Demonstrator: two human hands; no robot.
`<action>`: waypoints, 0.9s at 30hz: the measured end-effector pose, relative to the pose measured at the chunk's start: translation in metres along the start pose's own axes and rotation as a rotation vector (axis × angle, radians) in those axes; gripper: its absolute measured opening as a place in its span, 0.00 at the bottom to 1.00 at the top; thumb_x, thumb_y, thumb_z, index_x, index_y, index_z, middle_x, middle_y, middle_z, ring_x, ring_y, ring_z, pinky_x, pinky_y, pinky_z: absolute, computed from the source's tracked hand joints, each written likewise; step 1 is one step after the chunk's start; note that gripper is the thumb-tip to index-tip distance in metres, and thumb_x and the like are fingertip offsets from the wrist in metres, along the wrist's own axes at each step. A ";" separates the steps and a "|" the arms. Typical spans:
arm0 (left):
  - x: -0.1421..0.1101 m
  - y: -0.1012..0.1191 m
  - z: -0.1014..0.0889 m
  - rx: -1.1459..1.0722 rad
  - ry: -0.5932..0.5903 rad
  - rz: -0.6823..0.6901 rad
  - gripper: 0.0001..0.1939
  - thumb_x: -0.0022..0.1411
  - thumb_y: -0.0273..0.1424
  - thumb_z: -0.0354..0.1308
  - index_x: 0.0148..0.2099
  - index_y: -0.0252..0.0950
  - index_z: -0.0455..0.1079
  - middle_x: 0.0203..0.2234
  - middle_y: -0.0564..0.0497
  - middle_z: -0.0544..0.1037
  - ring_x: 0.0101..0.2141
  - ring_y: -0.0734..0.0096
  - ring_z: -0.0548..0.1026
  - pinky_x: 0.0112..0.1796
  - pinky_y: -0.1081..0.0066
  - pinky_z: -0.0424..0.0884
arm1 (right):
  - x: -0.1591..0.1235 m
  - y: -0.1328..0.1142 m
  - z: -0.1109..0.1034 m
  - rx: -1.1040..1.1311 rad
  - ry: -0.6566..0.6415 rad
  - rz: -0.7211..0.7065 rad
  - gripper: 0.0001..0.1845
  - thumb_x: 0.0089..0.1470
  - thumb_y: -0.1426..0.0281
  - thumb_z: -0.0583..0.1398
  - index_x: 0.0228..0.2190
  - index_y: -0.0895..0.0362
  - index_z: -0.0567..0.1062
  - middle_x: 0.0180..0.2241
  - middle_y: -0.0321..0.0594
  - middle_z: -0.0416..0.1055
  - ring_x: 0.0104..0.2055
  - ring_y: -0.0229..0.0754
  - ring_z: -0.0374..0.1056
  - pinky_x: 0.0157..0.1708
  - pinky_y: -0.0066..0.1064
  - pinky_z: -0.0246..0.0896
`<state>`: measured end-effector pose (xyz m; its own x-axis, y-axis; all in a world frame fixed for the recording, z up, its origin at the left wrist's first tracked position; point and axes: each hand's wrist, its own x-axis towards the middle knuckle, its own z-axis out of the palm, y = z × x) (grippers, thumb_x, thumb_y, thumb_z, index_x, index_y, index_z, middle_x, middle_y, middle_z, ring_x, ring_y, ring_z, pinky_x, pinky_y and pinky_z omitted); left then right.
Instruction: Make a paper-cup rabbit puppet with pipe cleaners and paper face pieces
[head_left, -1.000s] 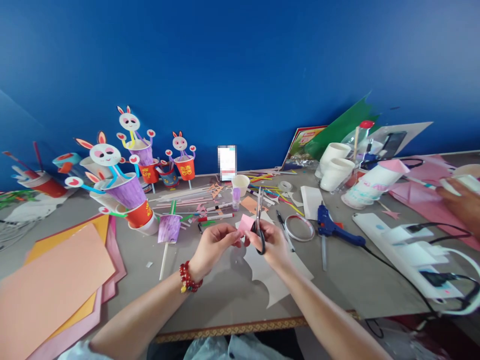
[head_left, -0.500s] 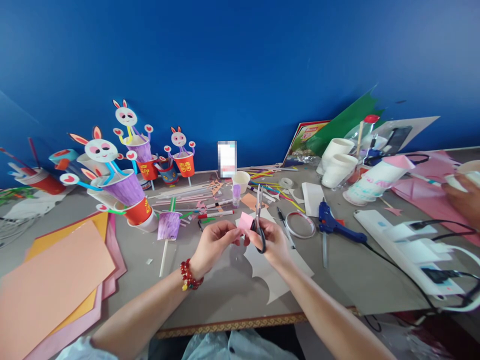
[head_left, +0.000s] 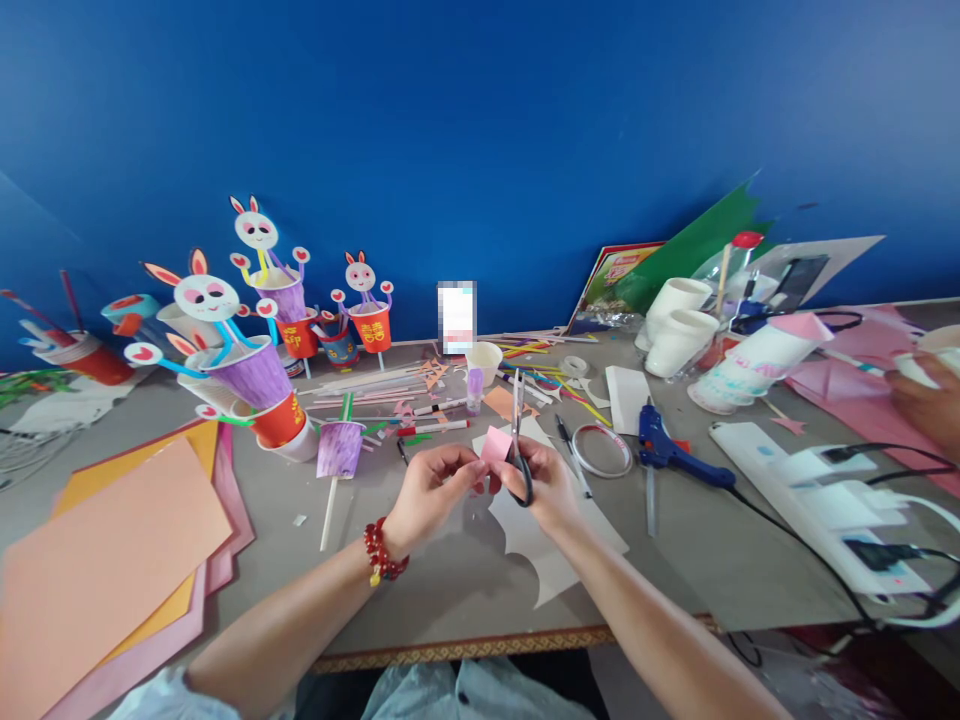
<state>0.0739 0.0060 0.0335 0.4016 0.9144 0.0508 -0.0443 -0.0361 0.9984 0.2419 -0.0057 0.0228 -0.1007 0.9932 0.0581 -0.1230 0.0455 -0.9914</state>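
My left hand (head_left: 431, 487) pinches a small pink paper piece (head_left: 495, 444) above the grey table (head_left: 442, 580). A red bead bracelet (head_left: 381, 553) sits on that wrist. My right hand (head_left: 546, 485) grips black-handled scissors (head_left: 517, 440), blades pointing away from me and meeting the right edge of the pink piece. Under both hands lies a white paper sheet (head_left: 551, 545) with a scalloped cut edge.
Bunny paper-cup figures (head_left: 240, 350) stand at the left behind stacked orange and pink sheets (head_left: 105, 560). Pens, straws and a tape ring (head_left: 600, 450) lie mid-table. A blue glue gun (head_left: 667, 452), white cups (head_left: 679, 325) and a power strip (head_left: 817, 500) sit right. Another person's hand (head_left: 930, 400) shows at the far right.
Both hands hold the same pose with the pink piece and scissors. The view has shifted slightly; the other person's hand at the right has edged further out of view.
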 end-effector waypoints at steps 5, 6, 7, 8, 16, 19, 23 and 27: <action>0.001 -0.003 -0.004 -0.048 0.051 0.067 0.16 0.64 0.37 0.55 0.28 0.34 0.72 0.23 0.51 0.73 0.28 0.71 0.69 0.33 0.72 0.65 | 0.001 0.002 0.000 0.002 0.015 -0.028 0.13 0.46 0.60 0.66 0.23 0.58 0.74 0.18 0.37 0.73 0.19 0.36 0.66 0.20 0.26 0.60; 0.001 -0.003 -0.004 -0.045 0.059 0.063 0.16 0.65 0.38 0.55 0.28 0.34 0.72 0.23 0.51 0.73 0.28 0.71 0.69 0.33 0.72 0.65 | 0.001 0.003 0.000 0.004 0.018 -0.029 0.14 0.46 0.60 0.66 0.23 0.58 0.74 0.18 0.37 0.73 0.19 0.36 0.65 0.20 0.26 0.59; 0.001 -0.002 -0.004 -0.041 0.054 0.057 0.16 0.65 0.38 0.55 0.29 0.33 0.72 0.23 0.51 0.73 0.28 0.71 0.69 0.34 0.72 0.65 | 0.002 0.004 0.000 0.006 0.018 -0.026 0.14 0.45 0.60 0.67 0.23 0.58 0.74 0.18 0.37 0.72 0.18 0.36 0.65 0.20 0.26 0.59; 0.002 -0.001 -0.005 -0.038 0.043 0.052 0.16 0.65 0.38 0.55 0.29 0.33 0.72 0.23 0.51 0.73 0.28 0.71 0.69 0.34 0.72 0.65 | 0.001 0.004 0.000 0.005 0.015 -0.022 0.14 0.45 0.60 0.67 0.23 0.58 0.74 0.18 0.37 0.72 0.18 0.36 0.64 0.19 0.26 0.58; 0.003 0.005 -0.006 -0.013 -0.020 0.027 0.11 0.63 0.36 0.57 0.32 0.34 0.69 0.26 0.52 0.71 0.28 0.73 0.67 0.32 0.73 0.63 | 0.000 0.005 0.000 -0.050 0.019 0.008 0.16 0.44 0.58 0.67 0.23 0.58 0.73 0.17 0.36 0.71 0.17 0.35 0.62 0.18 0.25 0.53; 0.004 0.003 -0.007 0.075 0.003 0.037 0.09 0.61 0.34 0.60 0.33 0.34 0.68 0.27 0.52 0.71 0.30 0.73 0.67 0.33 0.73 0.63 | 0.000 0.006 0.000 -0.083 0.024 0.005 0.15 0.45 0.58 0.66 0.23 0.57 0.72 0.17 0.36 0.71 0.17 0.35 0.61 0.18 0.25 0.52; 0.005 0.002 -0.009 0.217 0.025 0.102 0.08 0.61 0.33 0.60 0.32 0.35 0.68 0.28 0.52 0.71 0.31 0.72 0.68 0.35 0.73 0.63 | 0.000 0.005 0.001 -0.087 0.027 0.013 0.15 0.43 0.59 0.67 0.22 0.57 0.72 0.17 0.35 0.71 0.17 0.34 0.60 0.18 0.25 0.51; 0.004 0.001 -0.008 0.178 0.031 0.085 0.08 0.61 0.33 0.60 0.31 0.35 0.68 0.27 0.52 0.71 0.31 0.72 0.69 0.34 0.73 0.64 | 0.000 0.002 0.003 -0.077 0.018 0.008 0.15 0.45 0.60 0.67 0.22 0.57 0.72 0.16 0.34 0.70 0.17 0.33 0.59 0.18 0.25 0.50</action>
<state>0.0686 0.0129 0.0348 0.3751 0.9169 0.1366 0.0867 -0.1814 0.9796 0.2388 -0.0063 0.0213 -0.0834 0.9953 0.0490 -0.0454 0.0453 -0.9979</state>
